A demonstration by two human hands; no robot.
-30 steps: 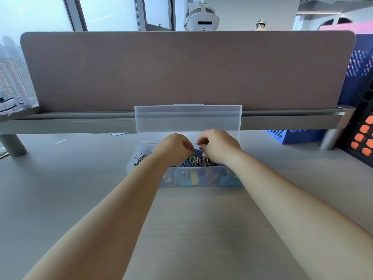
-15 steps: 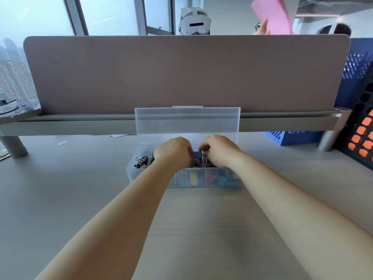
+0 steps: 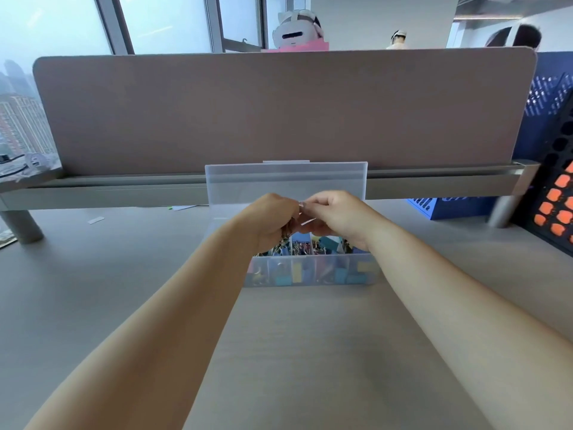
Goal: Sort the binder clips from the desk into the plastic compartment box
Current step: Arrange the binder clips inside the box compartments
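While both forearms are stretched forward across the desk (image 3: 279, 352), the left hand (image 3: 273, 220) and the right hand (image 3: 339, 214) are brought together above the plastic compartment box (image 3: 310, 274). The 2 hands are raised clear of the box's contents, with knuckles turned upward and fingers curled inward toward each other. A small clip (image 3: 301, 205), seen only as a glint of silver metal, is pinched where the fingertips of the 2 hands meet; it is gripped from the left by 1 hand and from the right by the other. Its colour and its exact attitude cannot be told, since most of it is hidden by the fingers.

Directly beneath the hands, the box is set open on the desk, its clear lid (image 3: 285, 181) standing upright behind the hands against the partition (image 3: 279, 113). The held clip is thus suspended over the middle of the box, in front of the lid. Below it, binder clips (image 3: 297, 247) in blue, yellow and pink are heaped in the compartments, and more are seen through the frosted front wall. The box's left part is covered by the left wrist.

A paper scrap (image 3: 96, 220) lies on the desk well to the left, and a blue perforated rack (image 3: 552, 97) stands at the far right.
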